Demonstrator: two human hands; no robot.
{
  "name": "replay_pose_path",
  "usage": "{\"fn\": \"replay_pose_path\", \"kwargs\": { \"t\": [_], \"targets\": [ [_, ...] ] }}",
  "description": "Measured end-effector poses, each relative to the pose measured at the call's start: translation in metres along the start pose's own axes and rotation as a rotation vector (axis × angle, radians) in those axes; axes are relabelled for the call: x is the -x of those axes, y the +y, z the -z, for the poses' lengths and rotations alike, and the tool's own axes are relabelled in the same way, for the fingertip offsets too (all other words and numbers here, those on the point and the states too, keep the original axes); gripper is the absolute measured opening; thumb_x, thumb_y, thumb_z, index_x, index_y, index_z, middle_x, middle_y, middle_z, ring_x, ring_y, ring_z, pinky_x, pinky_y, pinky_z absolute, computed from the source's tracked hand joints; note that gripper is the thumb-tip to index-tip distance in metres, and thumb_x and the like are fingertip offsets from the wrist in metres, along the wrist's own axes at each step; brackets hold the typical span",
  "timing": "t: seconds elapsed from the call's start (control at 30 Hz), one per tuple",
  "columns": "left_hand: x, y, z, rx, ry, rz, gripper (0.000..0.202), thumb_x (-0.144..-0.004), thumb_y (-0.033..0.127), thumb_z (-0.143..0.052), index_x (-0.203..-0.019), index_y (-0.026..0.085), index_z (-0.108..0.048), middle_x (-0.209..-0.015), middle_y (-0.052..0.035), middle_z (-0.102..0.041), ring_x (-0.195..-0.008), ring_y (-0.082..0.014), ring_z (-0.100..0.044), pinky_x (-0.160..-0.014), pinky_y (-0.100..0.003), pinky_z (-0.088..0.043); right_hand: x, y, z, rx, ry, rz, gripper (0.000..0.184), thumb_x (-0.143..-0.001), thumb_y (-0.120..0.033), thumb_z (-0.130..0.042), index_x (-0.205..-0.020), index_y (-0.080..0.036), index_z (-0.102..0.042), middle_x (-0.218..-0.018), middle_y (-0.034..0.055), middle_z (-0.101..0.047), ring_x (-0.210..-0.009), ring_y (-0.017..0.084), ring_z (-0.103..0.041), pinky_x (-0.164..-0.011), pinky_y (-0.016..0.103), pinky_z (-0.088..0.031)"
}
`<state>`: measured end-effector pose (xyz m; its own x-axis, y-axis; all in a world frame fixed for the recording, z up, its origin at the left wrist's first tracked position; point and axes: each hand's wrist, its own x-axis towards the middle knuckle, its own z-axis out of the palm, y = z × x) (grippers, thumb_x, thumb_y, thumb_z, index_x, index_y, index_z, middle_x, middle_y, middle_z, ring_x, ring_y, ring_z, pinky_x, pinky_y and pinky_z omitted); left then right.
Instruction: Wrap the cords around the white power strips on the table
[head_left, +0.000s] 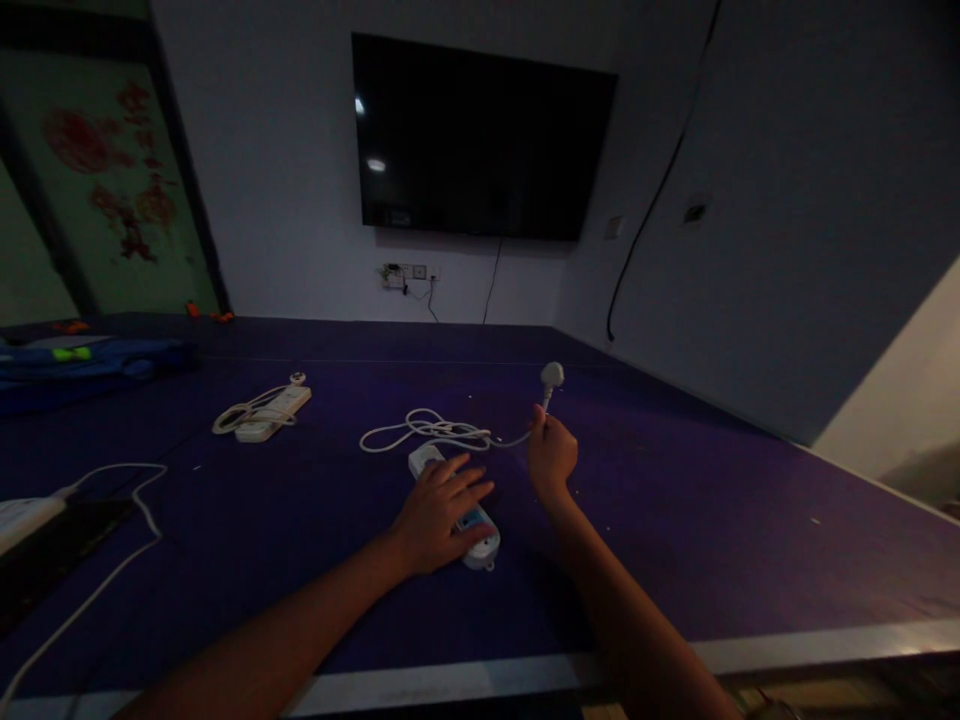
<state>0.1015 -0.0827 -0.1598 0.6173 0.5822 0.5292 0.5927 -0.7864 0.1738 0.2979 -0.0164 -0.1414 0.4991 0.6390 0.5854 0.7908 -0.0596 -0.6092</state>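
Note:
A white power strip [486, 546] lies at a slant on the purple tabletop. My left hand [442, 510] rests across its middle, fingers spread over the top and thumb near the closer end, so part of the strip is hidden. To the right, my right hand [553, 452] is closed in a fist around the white cord, just below its plug [553, 375]. The plug stands up above the thumb. From the fist the cord [517, 441] runs left into loose loops [390, 430] on the table beyond the strip.
A second white power strip [274, 413] with its cord gathered over it lies further left. At the left edge are another white strip [30, 518], its trailing cord [112, 580] and blue fabric [97, 360]. A wall-mounted television [480, 140] hangs beyond the purple table [675, 520].

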Motion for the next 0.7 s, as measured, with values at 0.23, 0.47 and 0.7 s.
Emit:
{"fn": "replay_pose_path", "kwargs": {
  "t": [0.23, 0.47, 0.7],
  "targets": [
    [0.004, -0.002, -0.009, 0.054, -0.121, -0.145, 0.045, -0.088, 0.053, -0.037, -0.112, 0.022, -0.059, -0.108, -0.0052, -0.066, -0.12, -0.0234, -0.046, -0.106, -0.048, -0.021, -0.022, 0.032, -0.012, -0.032, -0.189, -0.248, 0.059, -0.092, -0.046, -0.027, -0.081, -0.01, -0.072, -0.079, 0.0176, -0.07, -0.077, 0.024, -0.065, -0.058, 0.026, -0.037],
    [0.002, -0.003, -0.002, 0.035, 0.029, -0.059, 0.054, -0.09, 0.052, -0.03, -0.061, 0.018, -0.061, -0.064, -0.0038, -0.063, -0.077, -0.0173, -0.058, -0.084, -0.037, -0.037, -0.029, 0.044, -0.016, 0.06, -0.336, -0.302, 0.05, -0.092, -0.042, -0.031, -0.085, -0.015, -0.073, -0.085, 0.0168, -0.07, -0.081, 0.025, -0.067, -0.064, 0.028, -0.045],
    [-0.002, 0.001, 0.006, -0.15, 0.037, 0.044, 0.063, -0.09, 0.053, -0.029, -0.044, 0.017, -0.054, -0.043, -0.0014, -0.052, -0.049, -0.0124, -0.05, -0.08, -0.039, -0.038, -0.026, 0.036, -0.015, 0.214, -0.368, -0.291, 0.046, -0.09, -0.044, -0.038, -0.096, -0.01, -0.069, -0.094, 0.0234, -0.067, -0.092, 0.032, -0.065, -0.073, 0.039, -0.049]
  ]
}}
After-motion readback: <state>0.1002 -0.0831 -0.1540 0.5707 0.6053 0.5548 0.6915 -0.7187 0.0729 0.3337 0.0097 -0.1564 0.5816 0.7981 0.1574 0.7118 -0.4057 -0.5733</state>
